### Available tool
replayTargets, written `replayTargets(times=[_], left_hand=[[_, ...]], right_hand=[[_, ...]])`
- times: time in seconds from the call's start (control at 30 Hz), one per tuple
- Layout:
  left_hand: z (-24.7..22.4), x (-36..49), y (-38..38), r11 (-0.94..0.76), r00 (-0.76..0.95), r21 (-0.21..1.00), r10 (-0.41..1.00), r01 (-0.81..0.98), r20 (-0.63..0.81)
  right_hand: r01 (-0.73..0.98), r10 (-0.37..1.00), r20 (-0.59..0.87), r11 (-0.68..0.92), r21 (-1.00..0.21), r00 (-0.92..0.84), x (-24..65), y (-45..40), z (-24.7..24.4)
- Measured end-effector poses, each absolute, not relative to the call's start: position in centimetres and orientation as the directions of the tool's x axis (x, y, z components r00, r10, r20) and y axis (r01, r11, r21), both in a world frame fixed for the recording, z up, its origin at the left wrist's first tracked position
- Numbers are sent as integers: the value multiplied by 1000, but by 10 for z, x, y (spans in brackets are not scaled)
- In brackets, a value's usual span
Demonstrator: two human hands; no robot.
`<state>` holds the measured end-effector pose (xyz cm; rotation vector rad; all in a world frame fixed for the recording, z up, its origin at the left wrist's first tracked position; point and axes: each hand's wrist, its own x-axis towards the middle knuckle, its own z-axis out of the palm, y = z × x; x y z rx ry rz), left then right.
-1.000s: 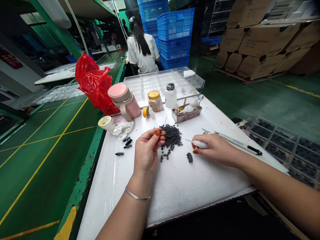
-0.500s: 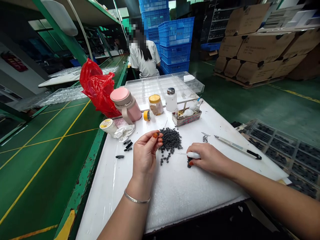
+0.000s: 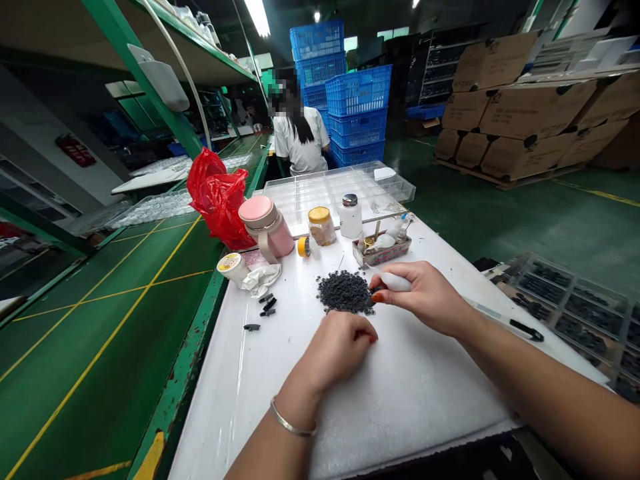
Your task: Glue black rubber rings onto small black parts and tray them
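From the head view, the right hand (image 3: 423, 300) has its grip clamped on a white-handled pick (image 3: 395, 282), its tip lost at the right edge of a heap of small black rubber rings (image 3: 344, 292). The heap lies mid-tabletop (image 3: 210, 373), within reach of both hands. The left hand (image 3: 337, 350) rests just nearer on a white foam sheet (image 3: 400, 407), fingers curled together. A tray of black parts (image 3: 565, 313) sits off to the right.

Black ring pile (image 3: 345, 293) ahead of left hand (image 3: 335, 350), small tray (image 3: 381, 253) beyond right hand (image 3: 425, 297), foam sheet (image 3: 400, 407) spreading nearer
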<state>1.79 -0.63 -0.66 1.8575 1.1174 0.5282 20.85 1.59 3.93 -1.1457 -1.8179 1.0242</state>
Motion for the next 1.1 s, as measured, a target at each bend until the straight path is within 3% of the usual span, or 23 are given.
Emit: replayTargets(times=[0.1, 0.2, 0.3, 0.37, 0.43, 0.63, 0.9, 1.1], left_hand=[[-9, 18, -8, -379, 603, 732, 796, 567, -54], [-5, 16, -6, -294, 485, 798, 874, 527, 2], [3, 17, -5, -60, 314, 967, 949, 248, -22], [7, 20, -6, 46, 295, 998, 954, 32, -53], [8, 23, -8, 57, 270, 997, 962, -59, -39], [6, 21, -10, 5, 89, 997, 996, -82, 3], [13, 21, -9, -36, -35, 998, 999, 54, 38], [11, 20, -10, -39, -39, 997, 998, 64, 41]], right_hand=[[307, 931, 183, 283, -908, -317, 203, 23, 33], [280, 934, 173, 265, -923, -314, 201, 25, 26], [258, 936, 172, 256, -932, -307, 201, 22, 24], [272, 941, 188, 266, -925, -281, 200, 18, 24], [302, 948, 195, 268, -915, -252, 199, 14, 24], [232, 955, 186, 240, -943, -232, 205, 10, 19], [455, 910, 369, 414, -789, -189, 228, 7, 23], [321, 847, 520, 464, -826, 113, 229, 0, 28]])
